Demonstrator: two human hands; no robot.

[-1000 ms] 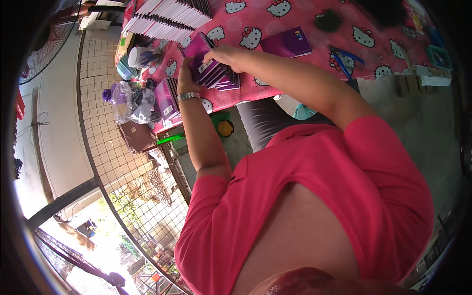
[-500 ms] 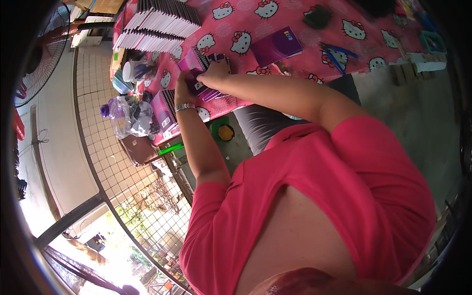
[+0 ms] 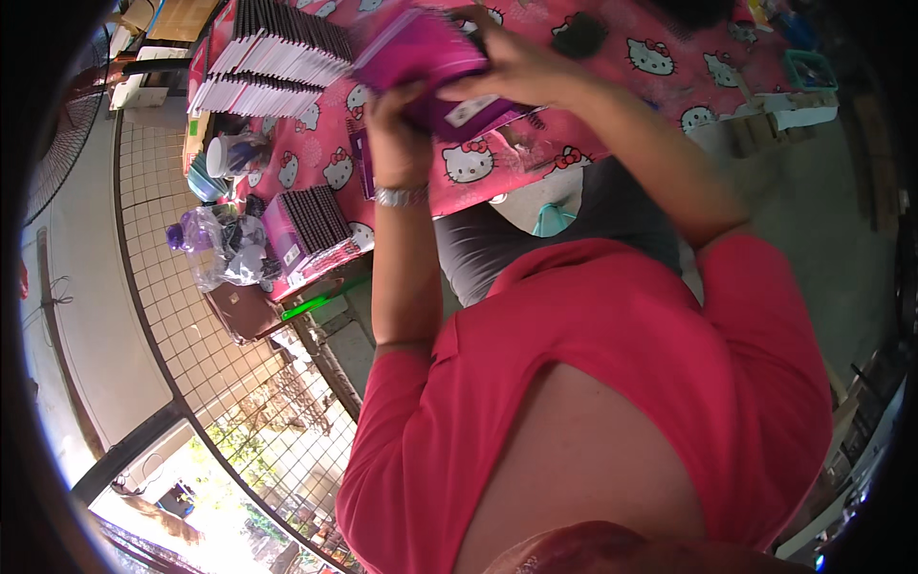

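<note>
Both hands are closed on a bundle of purple spiral notebooks (image 3: 421, 53), which is lifted over the pink table and blurred by motion. My left hand (image 3: 400, 124), with a metal-banded watch at the wrist, grips the bundle's near left side. My right hand (image 3: 516, 72) clasps its right side, fingers reaching over the far edge. A white label shows on the lower part of the bundle. To the left, a tall stack of black-spiral notebooks (image 3: 273, 62) stands at the back. A shorter stack of purple notebooks (image 3: 311, 220) sits at the table's near left corner.
A pink cartoon-cat tablecloth (image 3: 469, 165) covers the table. Along its left side are a white-lidded jar (image 3: 225, 156) and a clear plastic bag (image 3: 225, 251). A teal tray (image 3: 811, 72) stands far right. A fan (image 3: 72, 124) and wire mesh (image 3: 158, 210) are on the left.
My hands have raised the notebooks off the table and carried them away from me and slightly right. My right forearm now covers where the blue-handled pliers lay. The whole view has shifted a little.
</note>
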